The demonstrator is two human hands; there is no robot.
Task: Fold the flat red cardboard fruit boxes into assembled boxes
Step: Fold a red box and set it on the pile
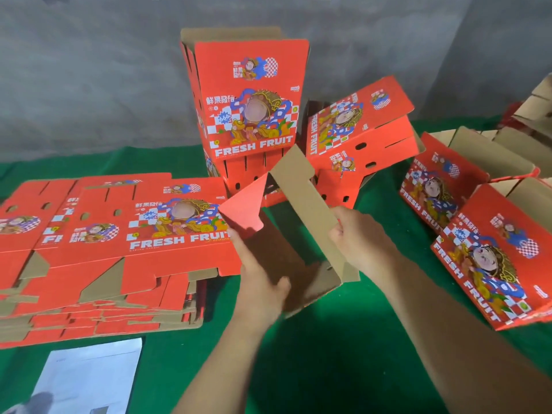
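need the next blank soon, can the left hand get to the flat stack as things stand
Probably yes. The flat stack lies just beside the left hand with nothing between, but that hand grips the half-folded box and would have to let go first.

I see a half-folded box between my hands at centre, a stack of flat boxes to its left, assembled boxes behind and right.

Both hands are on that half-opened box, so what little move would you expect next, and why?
Probably folding the tall brown cardboard panel inward. The right hand pinches its edge, the left hand steadies the half-formed red cardboard box, and the red triangular flap stands loose, so the walls look unlocked.
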